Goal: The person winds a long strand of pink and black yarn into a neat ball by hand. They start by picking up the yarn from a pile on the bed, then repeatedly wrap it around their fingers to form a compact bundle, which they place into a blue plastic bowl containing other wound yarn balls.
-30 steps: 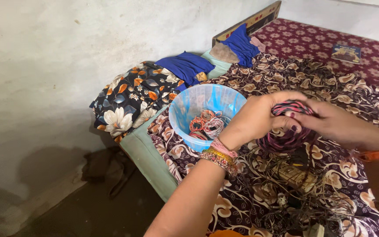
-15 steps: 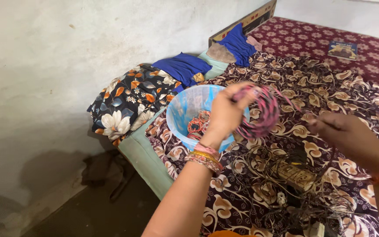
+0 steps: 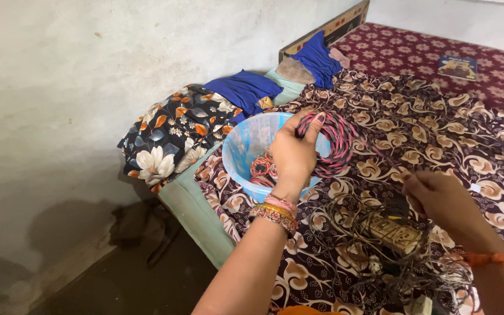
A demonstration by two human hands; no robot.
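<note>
Her left hand grips a coil of red-and-black cord, holding it over the blue tub on the bed. Right hand hovers loosely curled and empty above tangled wires.

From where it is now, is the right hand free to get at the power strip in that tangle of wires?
Probably yes. The right hand hangs empty just above the power strip, with nothing between them. Thin wires loop around the strip, so it may drag them along. The left hand holds the cable coil over the bowl, well aside.
</note>
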